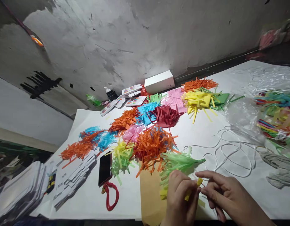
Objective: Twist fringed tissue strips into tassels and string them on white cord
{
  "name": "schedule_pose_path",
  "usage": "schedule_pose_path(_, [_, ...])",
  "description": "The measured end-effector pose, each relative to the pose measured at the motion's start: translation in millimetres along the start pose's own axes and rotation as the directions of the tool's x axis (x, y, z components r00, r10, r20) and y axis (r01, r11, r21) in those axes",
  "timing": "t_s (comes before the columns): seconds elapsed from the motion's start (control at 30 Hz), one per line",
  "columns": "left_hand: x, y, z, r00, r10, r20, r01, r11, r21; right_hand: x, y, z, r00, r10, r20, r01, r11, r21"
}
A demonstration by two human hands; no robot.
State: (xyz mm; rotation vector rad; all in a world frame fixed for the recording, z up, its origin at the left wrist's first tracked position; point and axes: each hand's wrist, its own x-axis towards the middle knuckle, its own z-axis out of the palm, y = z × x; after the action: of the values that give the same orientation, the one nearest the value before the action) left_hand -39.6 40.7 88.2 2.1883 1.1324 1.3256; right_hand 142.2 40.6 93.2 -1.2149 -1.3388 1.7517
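Observation:
My left hand [181,196] and my right hand [223,194] meet at the near edge of a white-covered table [206,131]. Both pinch a small yellow paper tassel [194,188] between the fingertips, the fringe partly hidden by my left hand. A thin red thread [198,180] shows at the fingertips. Just beyond my hands lies a light green tassel [180,161], and a brown envelope [150,197] lies under my left hand.
Many paper tassels in orange [151,146], blue, pink, red and yellow cover the table's middle. A black phone [105,168] with a red strap lies left. White cord [232,153] loops right, near a plastic bag of tassels [274,116]. White box [159,81] and card stacks [19,191] stand around.

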Motion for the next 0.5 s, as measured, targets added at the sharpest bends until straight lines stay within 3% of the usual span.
schedule_pose_path(0.1, [-0.3, -0.4, 0.3, 1.0, -0.02, 0.002, 0.02, 1.0, -0.017, -0.9, 0.0, 0.1, 0.999, -0.016, -0.04, 0.016, 1.0, 0.01])
schedule_pose_path(0.23, [-0.2, -1.2, 1.9, 0.999, 0.02, 0.036, -0.02, 1.0, -0.004, 0.8, 0.5, -0.7, 0.994, 0.056, 0.092, -0.068, 0.988, 0.14])
schedule_pose_path(0.3, [-0.1, -1.2, 2.5, 0.998, 0.039, 0.046, -0.041, 0.999, 0.033, 2.1, 1.3, -0.5, 0.994, 0.051, 0.095, -0.068, 0.98, 0.186])
schedule_pose_path(0.5, [1.2, 0.1, 3.4, 0.992, 0.122, 0.03, -0.125, 0.981, 0.15, 2.7, -2.6, 5.3, 0.996, 0.002, 0.093, -0.011, 0.996, 0.093])
